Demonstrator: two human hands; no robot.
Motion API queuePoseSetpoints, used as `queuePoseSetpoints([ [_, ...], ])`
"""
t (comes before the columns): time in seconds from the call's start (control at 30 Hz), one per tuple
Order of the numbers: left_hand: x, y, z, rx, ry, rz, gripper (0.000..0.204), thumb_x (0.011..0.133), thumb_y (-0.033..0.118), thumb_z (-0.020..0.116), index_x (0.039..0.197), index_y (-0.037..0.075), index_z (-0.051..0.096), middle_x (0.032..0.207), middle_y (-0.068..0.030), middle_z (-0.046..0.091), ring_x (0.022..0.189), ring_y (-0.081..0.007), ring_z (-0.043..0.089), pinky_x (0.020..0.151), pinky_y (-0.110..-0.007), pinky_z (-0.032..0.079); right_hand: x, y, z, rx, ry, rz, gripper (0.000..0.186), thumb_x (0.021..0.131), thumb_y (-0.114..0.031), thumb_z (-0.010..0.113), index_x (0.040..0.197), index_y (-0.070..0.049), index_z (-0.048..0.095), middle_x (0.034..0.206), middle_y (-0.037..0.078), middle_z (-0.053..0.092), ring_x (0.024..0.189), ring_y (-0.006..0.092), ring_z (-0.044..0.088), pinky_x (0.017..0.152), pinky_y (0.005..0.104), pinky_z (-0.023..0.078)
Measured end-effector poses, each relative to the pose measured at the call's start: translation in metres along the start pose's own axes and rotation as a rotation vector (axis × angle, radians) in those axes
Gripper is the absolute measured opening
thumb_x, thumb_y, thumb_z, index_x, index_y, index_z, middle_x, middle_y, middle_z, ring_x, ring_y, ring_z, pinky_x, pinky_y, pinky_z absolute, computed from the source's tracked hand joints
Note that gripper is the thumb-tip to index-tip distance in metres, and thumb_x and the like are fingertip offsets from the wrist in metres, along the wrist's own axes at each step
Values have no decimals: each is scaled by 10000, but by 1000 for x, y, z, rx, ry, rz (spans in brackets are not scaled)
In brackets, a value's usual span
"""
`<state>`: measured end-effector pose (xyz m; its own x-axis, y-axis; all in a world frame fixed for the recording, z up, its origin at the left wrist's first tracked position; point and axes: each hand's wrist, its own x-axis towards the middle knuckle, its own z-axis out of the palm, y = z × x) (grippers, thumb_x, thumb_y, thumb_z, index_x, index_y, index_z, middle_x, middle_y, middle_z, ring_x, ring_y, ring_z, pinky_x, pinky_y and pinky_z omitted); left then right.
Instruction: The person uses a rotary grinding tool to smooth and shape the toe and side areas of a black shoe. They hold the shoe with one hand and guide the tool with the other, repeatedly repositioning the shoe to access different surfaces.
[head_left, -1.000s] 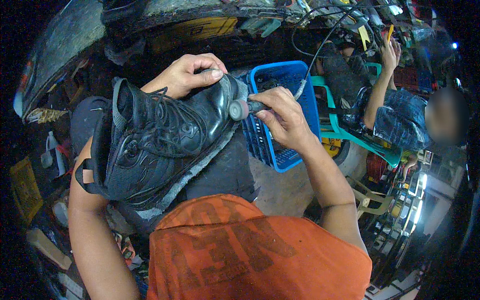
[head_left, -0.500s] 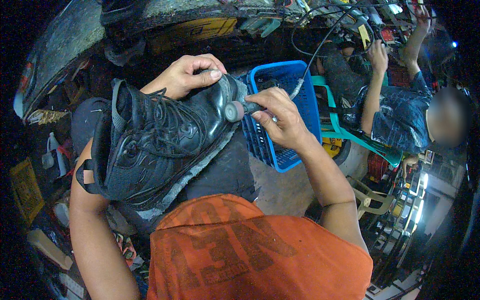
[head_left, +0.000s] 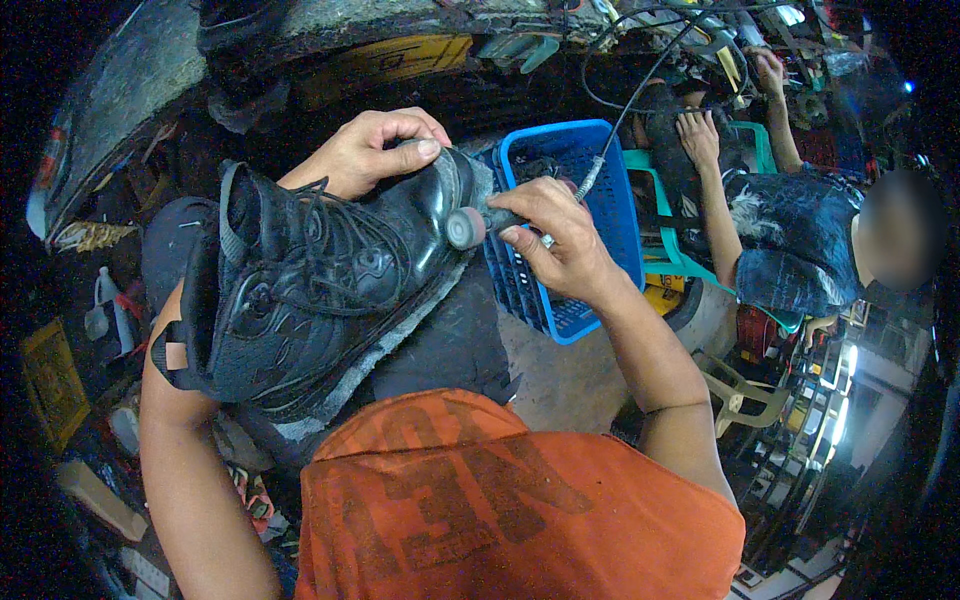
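A black lace-up boot (head_left: 330, 265) lies across my lap, its toe pointing up and to the right. Fuzzy grey material shows along the sole's edge. My left hand (head_left: 385, 150) grips the far side of the toe, thumb on top; its other fingers are partly hidden behind the boot. My right hand (head_left: 560, 230) is closed round a slim rotary grinder, whose round sanding head (head_left: 466, 228) sits against the toe's near edge. From the grinder's back end a flexible shaft (head_left: 592, 178) runs upward to the right.
Just beyond my right hand stands a blue plastic basket (head_left: 628, 215) with dark things inside. A co-worker in a dark patterned shirt (head_left: 795, 235) sits at the right by a green chair (head_left: 672, 235). A stone-like bench edge (head_left: 130, 95) curves along the far left.
The sanding head has shifted slightly left and down along the toe edge with my right hand. My left hand keeps its place. The co-worker's arms have moved lower.
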<state>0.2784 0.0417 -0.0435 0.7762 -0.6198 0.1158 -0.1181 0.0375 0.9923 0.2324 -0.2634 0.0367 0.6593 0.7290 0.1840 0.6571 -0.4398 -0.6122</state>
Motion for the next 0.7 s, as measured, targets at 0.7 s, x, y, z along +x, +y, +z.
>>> queuePoseSetpoints([
  [0.7, -3, -8, 3, -100, 92, -36, 344, 1079, 311, 667, 1180, -11, 734, 1147, -18, 663, 1056, -113, 597, 972, -294, 461, 2, -6, -4, -102, 30, -23, 337, 948, -217, 750, 1262, -96, 728, 1062, 115, 686, 1011, 339, 642, 849, 451, 465],
])
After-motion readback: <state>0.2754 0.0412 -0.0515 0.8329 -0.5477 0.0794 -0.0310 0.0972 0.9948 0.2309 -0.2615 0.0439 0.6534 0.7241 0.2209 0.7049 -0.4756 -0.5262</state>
